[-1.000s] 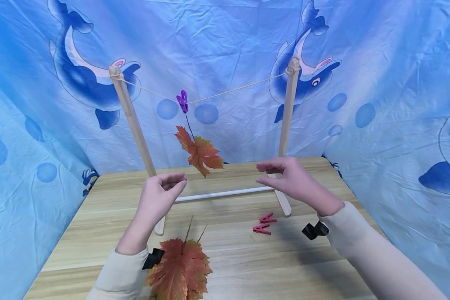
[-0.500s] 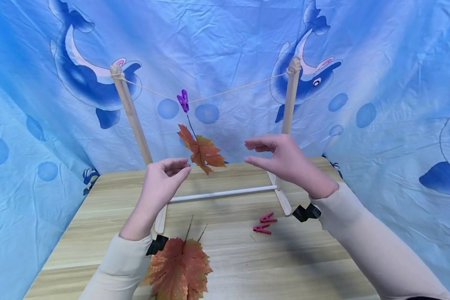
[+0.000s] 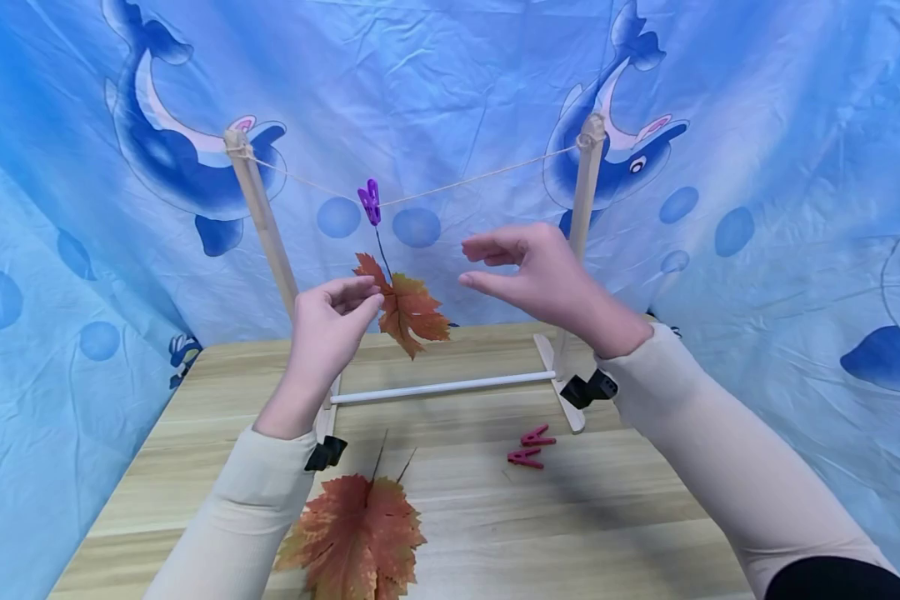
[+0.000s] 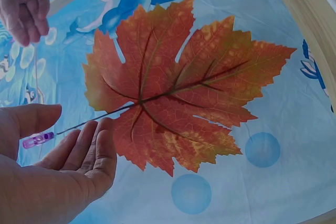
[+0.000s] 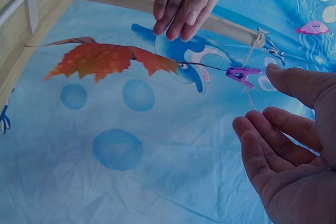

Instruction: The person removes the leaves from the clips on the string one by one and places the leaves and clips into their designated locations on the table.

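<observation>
An orange-red artificial maple leaf [image 3: 408, 312] hangs by its dark stem from a purple clothespin [image 3: 371, 202], which is clipped on a string [image 3: 480, 177] tied between two wooden posts. My left hand [image 3: 330, 333] is raised beside the leaf, fingers bent loosely with nothing in them; its fingertips overlap the leaf's left edge in the head view. My right hand [image 3: 536, 271] hovers right of the leaf, thumb and fingers apart around air. In the right wrist view the clothespin [image 5: 243, 76] shows beyond the right hand's thumb and fingers.
More maple leaves [image 3: 363, 533] lie stacked on the wooden table [image 3: 510, 533] at the front, stems pointing away. Two pink clothespins [image 3: 527, 457] lie right of them. A white rod [image 3: 442, 388] joins the stand's feet. A blue dolphin-print curtain [image 3: 450, 92] hangs behind.
Both hands have risen toward the string. The right hand has also moved left, nearer the hanging leaf, and the left hand has come up beside it. The leaf sways slightly.
</observation>
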The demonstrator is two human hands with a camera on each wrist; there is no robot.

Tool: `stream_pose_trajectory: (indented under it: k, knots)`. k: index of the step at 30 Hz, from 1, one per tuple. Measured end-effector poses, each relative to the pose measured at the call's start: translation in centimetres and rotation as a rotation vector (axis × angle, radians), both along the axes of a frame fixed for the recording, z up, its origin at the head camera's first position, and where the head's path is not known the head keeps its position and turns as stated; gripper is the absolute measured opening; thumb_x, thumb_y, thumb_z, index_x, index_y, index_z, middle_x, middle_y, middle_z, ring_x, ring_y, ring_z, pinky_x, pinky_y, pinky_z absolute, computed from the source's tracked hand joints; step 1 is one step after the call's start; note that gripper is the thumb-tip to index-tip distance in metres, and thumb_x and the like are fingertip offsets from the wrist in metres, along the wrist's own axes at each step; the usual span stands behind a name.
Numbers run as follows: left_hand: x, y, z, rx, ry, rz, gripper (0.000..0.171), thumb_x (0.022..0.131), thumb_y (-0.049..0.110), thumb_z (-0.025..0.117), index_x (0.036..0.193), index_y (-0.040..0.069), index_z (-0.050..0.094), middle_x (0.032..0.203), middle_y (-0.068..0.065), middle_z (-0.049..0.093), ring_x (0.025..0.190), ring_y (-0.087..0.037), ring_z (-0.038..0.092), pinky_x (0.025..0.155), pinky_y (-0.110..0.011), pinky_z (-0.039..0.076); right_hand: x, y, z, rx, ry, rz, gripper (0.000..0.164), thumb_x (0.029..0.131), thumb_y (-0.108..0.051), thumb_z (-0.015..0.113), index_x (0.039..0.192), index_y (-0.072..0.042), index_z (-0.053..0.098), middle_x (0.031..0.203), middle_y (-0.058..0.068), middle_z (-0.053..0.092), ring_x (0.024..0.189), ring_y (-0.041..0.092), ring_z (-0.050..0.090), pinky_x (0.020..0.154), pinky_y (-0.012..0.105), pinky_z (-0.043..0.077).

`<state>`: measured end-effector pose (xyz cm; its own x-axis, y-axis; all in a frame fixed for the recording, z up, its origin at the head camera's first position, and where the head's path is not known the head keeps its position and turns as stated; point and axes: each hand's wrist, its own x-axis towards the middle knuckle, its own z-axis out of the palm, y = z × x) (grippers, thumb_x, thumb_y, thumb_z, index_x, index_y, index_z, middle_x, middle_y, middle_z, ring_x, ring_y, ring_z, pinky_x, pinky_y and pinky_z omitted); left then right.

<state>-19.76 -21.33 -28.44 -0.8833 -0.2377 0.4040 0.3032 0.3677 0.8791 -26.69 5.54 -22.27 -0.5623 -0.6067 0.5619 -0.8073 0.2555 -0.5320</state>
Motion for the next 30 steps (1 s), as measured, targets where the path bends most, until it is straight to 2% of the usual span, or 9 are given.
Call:
stream_pose_trajectory:
  k: [9,15,22,30]
  knots:
    - [-1.8,-0.4,1.0,0.015,0.025,0.036,0.027,0.097,0.01,0.07,0.119,-0.004,0.072,0.11,-0.013,0.072,0.098,-0.018,0.068,0.087,-0.028,0.053,-0.3,-2.0,2.5,0.042,0.03,-0.033,0.038,0.093,-0.026,0.079,0.124,-0.006,0.073,0.116,0.002,0.072,0.103,0.01,0.067,0.091,0.025,0.05]
    - [-2.8,-0.6,1.8,-0.034,0.02,0.07,0.027,0.096,0.014,0.072,0.117,-0.003,0.074,0.108,-0.012,0.073,0.096,-0.016,0.067,0.085,-0.027,0.053,-0.7,-3.6,4.4,0.058,0.018,-0.04,0.04,0.092,-0.028,0.079,0.125,-0.006,0.073,0.117,0.002,0.072,0.104,0.009,0.067,0.091,0.022,0.05]
    - [-3.5,-0.9,2.4,-0.076,-0.005,0.096,0.029,0.096,0.019,0.072,0.118,0.0,0.074,0.109,-0.011,0.072,0.099,-0.017,0.066,0.085,-0.029,0.052,-1.8,-5.2,6.0,0.053,-0.018,-0.027,0.042,0.091,-0.024,0.081,0.126,-0.004,0.071,0.119,0.004,0.071,0.106,0.009,0.066,0.091,0.021,0.049]
    - [-4.1,-1.0,2.8,-0.119,0.026,0.123,0.028,0.096,0.019,0.073,0.117,0.001,0.075,0.105,-0.012,0.073,0.095,-0.019,0.065,0.082,-0.028,0.052,-2.5,-7.0,7.5,0.118,-0.051,-0.068,0.047,0.091,-0.03,0.08,0.13,-0.007,0.069,0.123,0.001,0.069,0.111,0.009,0.064,0.092,0.019,0.047]
